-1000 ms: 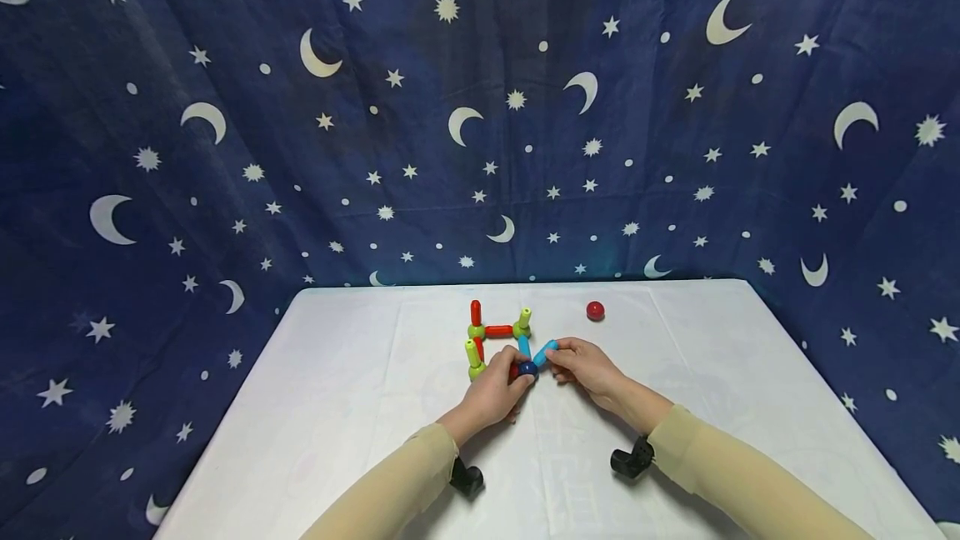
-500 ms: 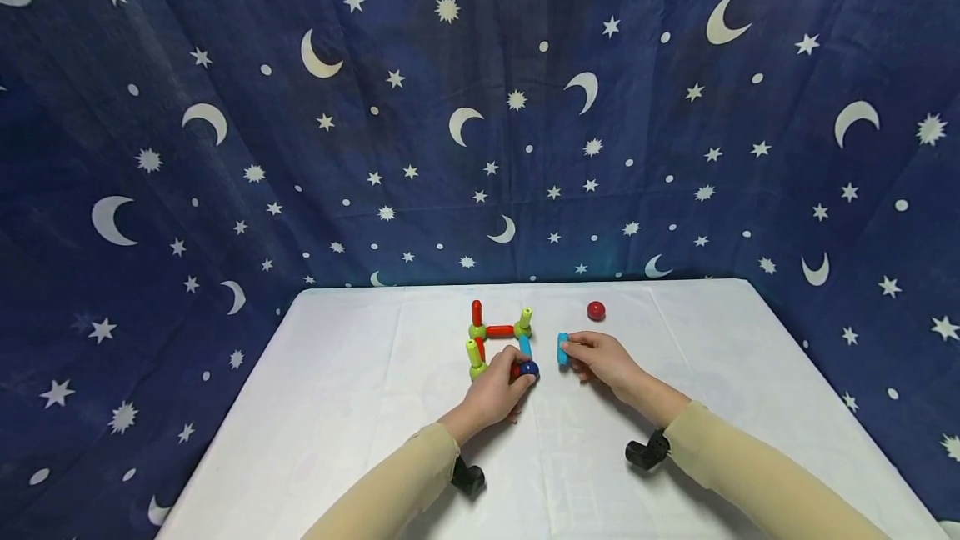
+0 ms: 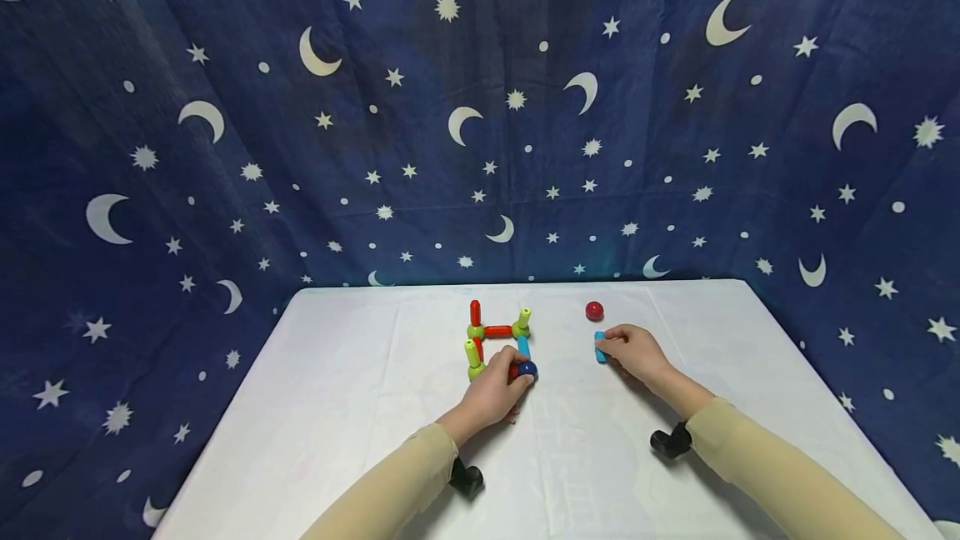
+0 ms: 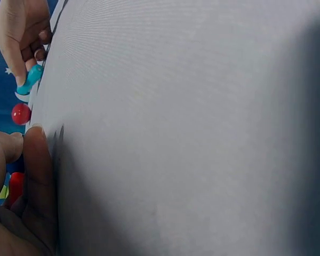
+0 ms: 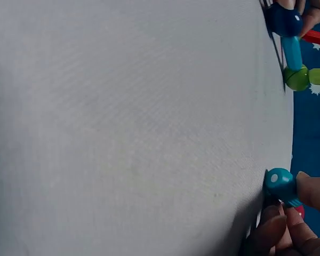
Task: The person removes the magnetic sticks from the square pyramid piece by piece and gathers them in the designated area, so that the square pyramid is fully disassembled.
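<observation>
In the head view, my left hand grips the near right corner of a frame of rods and balls, with finger and thumb at its dark blue ball. A fixed light blue rod runs from that ball to a green ball at the back. Green and red rods stand upright on the other corners. My right hand pinches a loose light blue rod at the table, apart from the frame. The right wrist view shows this rod's round end between thumb and fingers. My left palm hides part of the frame's near side.
A red ball lies on the white table, just behind the right hand's rod. A dark blue cloth with moons and stars hangs behind the table and along its sides. Each wrist carries a black camera mount.
My right hand has drawn the loose light blue rod away from the dark blue ball, rightward to a spot near the red ball. The left hand stays at the frame.
</observation>
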Demonstrator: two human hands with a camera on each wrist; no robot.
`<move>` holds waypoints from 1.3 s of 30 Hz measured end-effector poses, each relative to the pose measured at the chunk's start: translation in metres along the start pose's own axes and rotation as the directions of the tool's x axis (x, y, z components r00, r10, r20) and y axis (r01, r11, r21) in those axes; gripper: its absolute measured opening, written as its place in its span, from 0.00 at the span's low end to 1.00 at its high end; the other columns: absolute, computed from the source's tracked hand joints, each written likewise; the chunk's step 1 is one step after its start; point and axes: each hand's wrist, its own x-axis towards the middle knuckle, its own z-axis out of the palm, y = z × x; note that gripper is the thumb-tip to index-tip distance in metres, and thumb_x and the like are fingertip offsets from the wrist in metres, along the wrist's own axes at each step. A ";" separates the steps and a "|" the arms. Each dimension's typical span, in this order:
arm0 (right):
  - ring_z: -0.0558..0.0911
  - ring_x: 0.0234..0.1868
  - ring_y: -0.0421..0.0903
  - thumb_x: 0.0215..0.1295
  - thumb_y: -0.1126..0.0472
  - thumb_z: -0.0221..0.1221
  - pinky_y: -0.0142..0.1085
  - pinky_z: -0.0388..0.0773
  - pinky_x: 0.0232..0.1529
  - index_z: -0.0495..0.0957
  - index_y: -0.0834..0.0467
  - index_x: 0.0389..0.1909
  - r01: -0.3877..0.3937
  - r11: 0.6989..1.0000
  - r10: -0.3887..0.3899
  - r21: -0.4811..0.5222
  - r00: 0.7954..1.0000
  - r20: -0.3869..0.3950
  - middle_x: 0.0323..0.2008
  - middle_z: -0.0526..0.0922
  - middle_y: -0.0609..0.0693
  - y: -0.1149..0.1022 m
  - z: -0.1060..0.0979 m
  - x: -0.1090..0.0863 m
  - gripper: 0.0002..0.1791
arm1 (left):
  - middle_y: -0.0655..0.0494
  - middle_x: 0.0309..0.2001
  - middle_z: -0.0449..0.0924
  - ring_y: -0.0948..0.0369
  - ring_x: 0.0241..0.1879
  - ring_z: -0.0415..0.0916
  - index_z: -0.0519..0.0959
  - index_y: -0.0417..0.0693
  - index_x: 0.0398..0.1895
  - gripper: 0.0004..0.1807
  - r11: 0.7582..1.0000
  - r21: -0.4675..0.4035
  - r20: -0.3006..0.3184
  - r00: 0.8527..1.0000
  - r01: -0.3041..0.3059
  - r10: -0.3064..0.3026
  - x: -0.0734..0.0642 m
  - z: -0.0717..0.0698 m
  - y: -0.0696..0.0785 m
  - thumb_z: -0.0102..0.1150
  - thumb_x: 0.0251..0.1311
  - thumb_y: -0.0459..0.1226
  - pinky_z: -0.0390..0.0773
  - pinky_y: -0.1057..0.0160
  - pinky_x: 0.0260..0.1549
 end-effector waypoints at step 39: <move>0.74 0.36 0.48 0.73 0.54 0.60 0.37 0.72 0.31 0.77 0.65 0.55 0.110 0.994 -0.111 -0.020 0.988 -0.105 0.38 0.76 0.55 -0.018 0.002 0.000 0.20 | 0.57 0.46 0.73 0.61 0.18 0.75 0.72 0.55 0.54 0.16 0.999 -0.034 0.022 1.000 -0.015 0.016 -0.006 -0.001 -0.003 0.63 0.70 0.47 0.77 0.62 0.24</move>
